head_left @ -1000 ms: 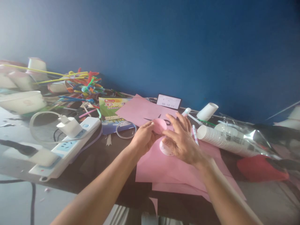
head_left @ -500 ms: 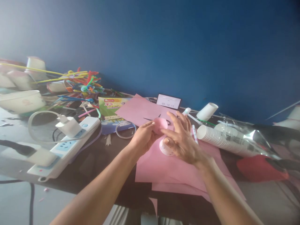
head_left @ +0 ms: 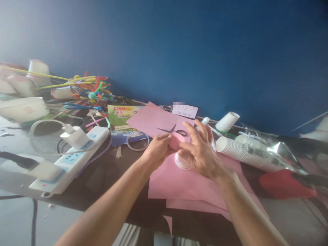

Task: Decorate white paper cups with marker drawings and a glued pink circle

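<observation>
A pink paper disc (head_left: 176, 140) is sitting slightly lower between the hands than a moment ago, leaving more of the scissors (head_left: 171, 131) showing behind it, which suggests that it is being adjusted in the air, not laid down. The left hand (head_left: 159, 148) is pinching its edge, while the right hand (head_left: 200, 150) is holding its upper fingers raised, its grip impossible to tell. Below, a white patterned object (head_left: 182, 162) is resting on pink sheets (head_left: 169, 181).
</observation>
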The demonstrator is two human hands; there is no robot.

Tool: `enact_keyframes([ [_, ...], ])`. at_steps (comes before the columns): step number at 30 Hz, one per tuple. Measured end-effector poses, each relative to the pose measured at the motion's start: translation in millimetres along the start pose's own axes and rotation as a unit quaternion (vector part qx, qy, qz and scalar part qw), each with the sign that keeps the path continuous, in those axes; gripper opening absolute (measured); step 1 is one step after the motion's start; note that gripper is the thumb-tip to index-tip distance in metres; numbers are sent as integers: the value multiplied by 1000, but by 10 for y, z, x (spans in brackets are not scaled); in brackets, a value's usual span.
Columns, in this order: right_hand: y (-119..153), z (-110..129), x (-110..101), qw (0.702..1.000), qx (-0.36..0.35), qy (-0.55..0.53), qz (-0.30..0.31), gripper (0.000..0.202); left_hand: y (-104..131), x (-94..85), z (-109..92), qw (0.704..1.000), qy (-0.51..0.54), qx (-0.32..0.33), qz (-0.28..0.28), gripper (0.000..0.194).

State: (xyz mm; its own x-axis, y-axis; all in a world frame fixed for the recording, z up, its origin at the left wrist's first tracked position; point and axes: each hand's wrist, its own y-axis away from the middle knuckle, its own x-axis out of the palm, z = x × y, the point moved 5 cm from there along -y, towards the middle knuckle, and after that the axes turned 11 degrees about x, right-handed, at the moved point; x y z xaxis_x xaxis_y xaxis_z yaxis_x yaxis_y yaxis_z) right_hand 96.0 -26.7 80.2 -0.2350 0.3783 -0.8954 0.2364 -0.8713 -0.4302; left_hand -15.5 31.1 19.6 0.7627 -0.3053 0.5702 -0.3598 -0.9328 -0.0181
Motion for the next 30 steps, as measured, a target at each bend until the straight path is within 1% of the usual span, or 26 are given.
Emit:
enact_keyframes([
  [3,4,-72,-80,996,20,-77,-43,55,-4,2,-10,1000,-1,-2,-2,13],
  [5,13,-112,-128,990,27,-124,-69,56,-4,8,-31,1000,6,3,-6,13],
  [8,21,-137,-156,985,31,-143,-91,54,-3,17,-65,1000,14,11,-19,15],
  [10,17,-146,-148,983,39,-148,-102,49,-2,20,-91,999,27,25,-33,17],
  [12,10,-159,-136,977,53,-170,-121,45,-1,26,-115,997,47,40,-42,15],
  [13,7,-169,-129,971,64,-187,-131,46,1,33,-125,996,56,46,-42,14],
  [16,-1,-179,-99,958,97,-231,-142,60,6,71,-145,995,77,56,-19,13],
  [20,-5,-122,-72,958,117,-222,-136,70,13,115,-148,993,89,72,14,15],
  [23,-6,-87,-77,960,120,-197,-160,70,28,144,-123,992,98,75,34,15],
  [26,-5,-120,-81,954,134,-199,-180,67,57,168,-115,990,116,69,47,13],
  [28,1,-159,-91,951,137,-207,-185,67,80,186,-143,991,96,69,63,15],
  [30,4,-187,-99,954,129,-208,-171,69,96,188,-196,993,46,78,74,25],
])
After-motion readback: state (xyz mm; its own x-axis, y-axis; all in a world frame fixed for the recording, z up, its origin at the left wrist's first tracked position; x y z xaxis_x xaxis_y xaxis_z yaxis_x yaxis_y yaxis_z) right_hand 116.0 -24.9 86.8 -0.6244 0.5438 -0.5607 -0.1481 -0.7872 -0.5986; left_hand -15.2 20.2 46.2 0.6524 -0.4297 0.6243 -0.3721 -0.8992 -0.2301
